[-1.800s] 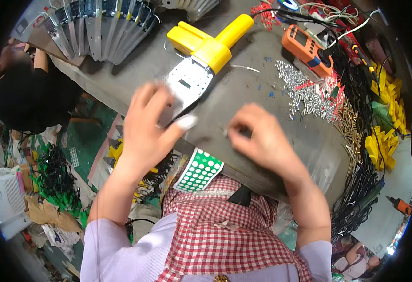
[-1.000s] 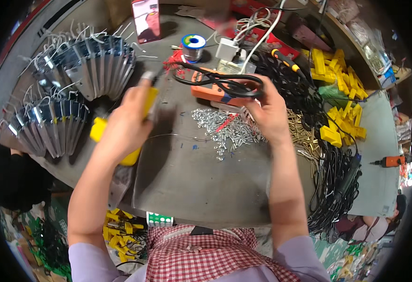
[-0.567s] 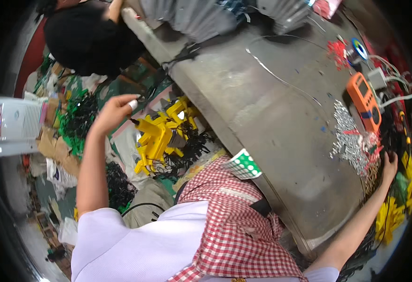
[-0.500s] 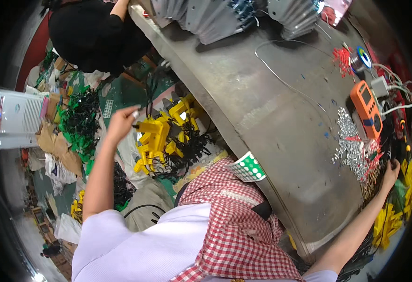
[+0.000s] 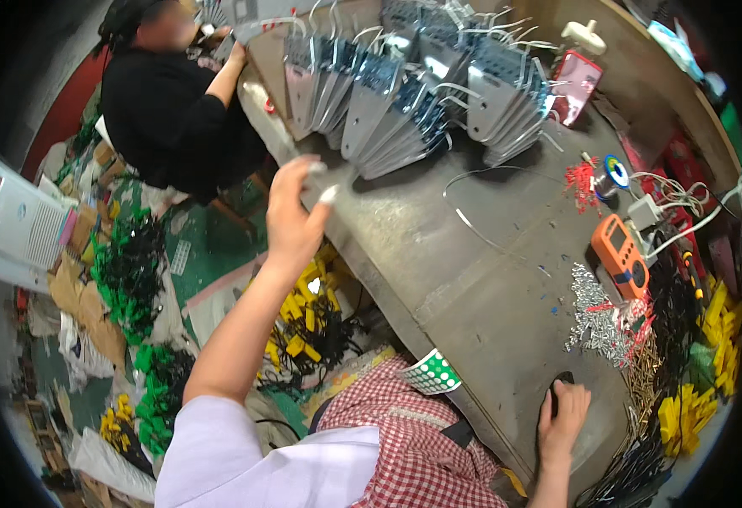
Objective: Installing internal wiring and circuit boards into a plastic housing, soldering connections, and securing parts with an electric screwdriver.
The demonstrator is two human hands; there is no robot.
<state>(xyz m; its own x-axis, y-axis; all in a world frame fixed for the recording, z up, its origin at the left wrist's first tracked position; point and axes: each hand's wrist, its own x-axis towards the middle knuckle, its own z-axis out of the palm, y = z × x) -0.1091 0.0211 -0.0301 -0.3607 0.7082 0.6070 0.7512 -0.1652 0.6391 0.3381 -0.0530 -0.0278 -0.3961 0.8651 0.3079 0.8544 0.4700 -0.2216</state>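
Note:
My left hand is raised over the near left edge of the metal worktable, thumb and fingers apart and nothing between them. White covers sit on its thumb tip and a fingertip. At the right front of the table, my right hand has its fingers closed around a small black piece; most of it is hidden, so its kind is unclear. Beyond the left hand stand several fanned stacks of grey metal plates with blue boards and white wires. Yellow housings with black cables lie heaped below the table edge.
An orange meter, solder spool, red pieces and a pile of silver screws occupy the right side. Yellow parts lie farther right. A green dotted sticker sheet hangs at the front edge. A person in black sits far left.
My left hand has moved up and right, away from the yellow housing it was beside. My right hand has come from the dark pile at the right onto the table with the black piece.

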